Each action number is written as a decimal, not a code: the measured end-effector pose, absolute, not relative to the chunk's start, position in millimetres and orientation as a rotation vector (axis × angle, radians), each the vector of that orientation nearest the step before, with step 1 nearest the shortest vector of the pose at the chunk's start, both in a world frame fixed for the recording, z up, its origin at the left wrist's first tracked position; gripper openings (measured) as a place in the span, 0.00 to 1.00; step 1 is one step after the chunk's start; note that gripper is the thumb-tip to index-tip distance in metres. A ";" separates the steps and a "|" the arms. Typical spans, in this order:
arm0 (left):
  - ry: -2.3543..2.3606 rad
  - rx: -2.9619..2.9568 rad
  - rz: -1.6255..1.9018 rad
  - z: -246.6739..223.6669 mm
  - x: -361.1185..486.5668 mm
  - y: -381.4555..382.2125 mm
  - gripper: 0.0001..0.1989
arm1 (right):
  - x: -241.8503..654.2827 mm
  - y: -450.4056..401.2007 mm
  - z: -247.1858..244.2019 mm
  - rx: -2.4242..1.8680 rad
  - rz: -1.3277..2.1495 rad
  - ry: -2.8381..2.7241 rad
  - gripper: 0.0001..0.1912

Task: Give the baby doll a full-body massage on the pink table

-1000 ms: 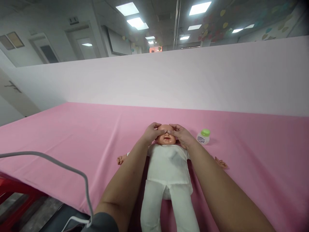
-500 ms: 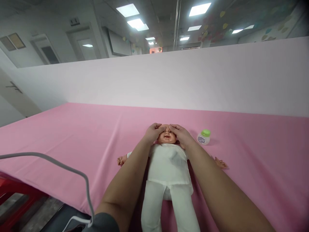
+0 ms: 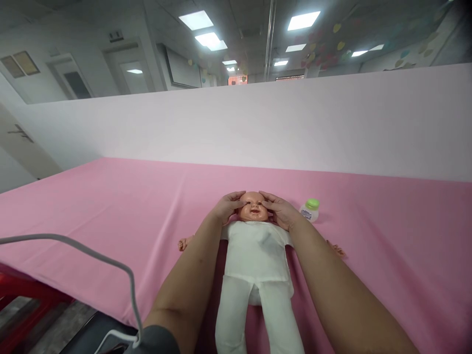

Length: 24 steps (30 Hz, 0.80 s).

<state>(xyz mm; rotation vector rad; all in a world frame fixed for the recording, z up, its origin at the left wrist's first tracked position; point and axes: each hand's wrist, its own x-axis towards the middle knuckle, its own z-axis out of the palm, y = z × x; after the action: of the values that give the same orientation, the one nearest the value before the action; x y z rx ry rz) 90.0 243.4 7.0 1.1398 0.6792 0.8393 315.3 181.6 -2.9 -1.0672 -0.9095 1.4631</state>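
A baby doll (image 3: 254, 250) in a white top and white trousers lies on its back, face up, head away from me. My left hand (image 3: 229, 205) cups the left side of the doll's head (image 3: 253, 209), its thumb at the outer corner of the eye. On the opposite side my right hand (image 3: 278, 209) holds the head the same way, thumb beside the other eye. Both sets of fingers curve around the temples, and some fingertips are hidden behind the head. My forearms partly cover the doll's spread arms; its small hands show beyond them.
A small clear bottle (image 3: 309, 212) with a green cap stands right of my right hand. Pink cloth (image 3: 129, 196) covers the table, against a white wall (image 3: 236, 128) with glass above. A grey cable (image 3: 92, 253) loops at lower left, near a red stool (image 3: 29, 300).
Both thumbs have slid outward from the doll's brow to the sides of its eyes, uncovering the forehead and eyes. My hands have spread slightly apart. The doll stays in place.
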 end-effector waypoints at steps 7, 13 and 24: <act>0.778 1.344 0.928 4.0 99.8 246.3 0.30 | 301.0 179.2 6.7 -1.079 1.335 -0.938 0.28; 0.901 1.486 0.897 12.1 100.9 242.0 0.30 | 297.9 181.4 7.8 -1.119 1.228 -1.060 0.28; 0.932 1.371 0.977 0.3 115.4 246.8 0.26 | 288.6 192.4 -1.4 -1.117 1.132 -1.008 0.20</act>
<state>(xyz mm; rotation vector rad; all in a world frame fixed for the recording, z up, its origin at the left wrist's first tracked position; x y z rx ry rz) 115.4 246.8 0.3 1.3710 0.9324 0.9771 288.6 192.4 -1.4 -1.1174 -1.0079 1.1318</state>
